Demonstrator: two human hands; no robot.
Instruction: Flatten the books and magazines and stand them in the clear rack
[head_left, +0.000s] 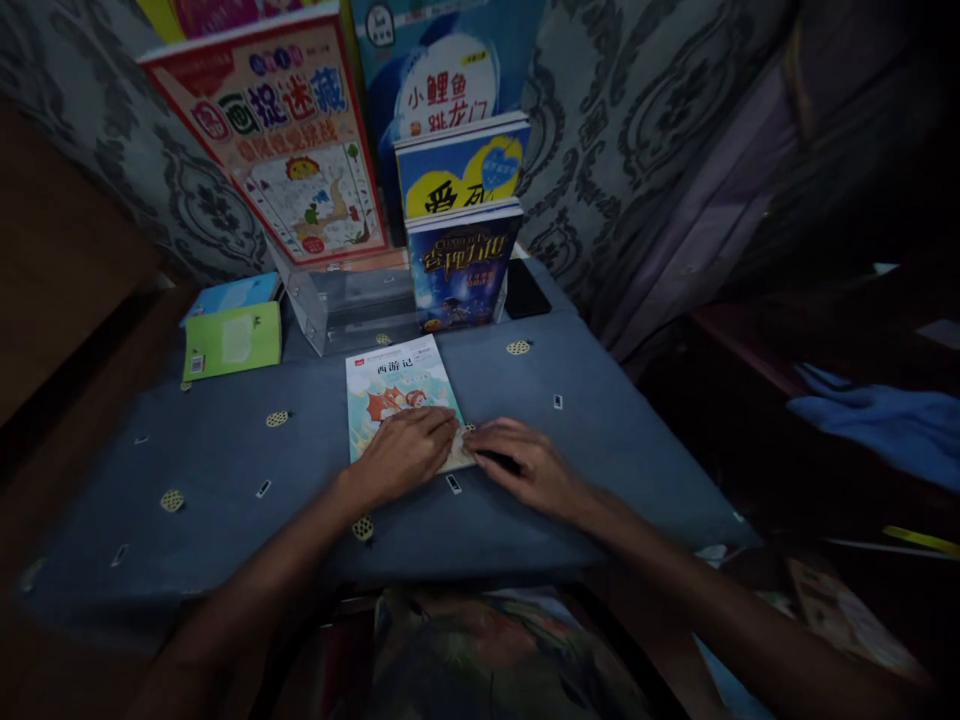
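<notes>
A thin paperback book point(399, 372) with a pale blue-green cover and orange drawings lies closed on the cloth-covered table. My left hand point(409, 443) rests flat across the lower half of its cover, fingers stretched toward the right edge. At the book's lower right edge is my right hand point(521, 455), its fingers bent and the thumb tucked below them, gripping that edge. The fingertips of both hands nearly meet there. Part of the cover is hidden under my left hand.
Behind the book, a clear acrylic stand point(352, 305) holds several upright books, among them a red-bordered one point(285, 140) and a dark blue one point(461, 270). A green booklet point(232, 340) lies at the left, a black phone-like slab point(526, 290) at the right. Blue cloth point(885, 425) lies beyond the table point(600, 430).
</notes>
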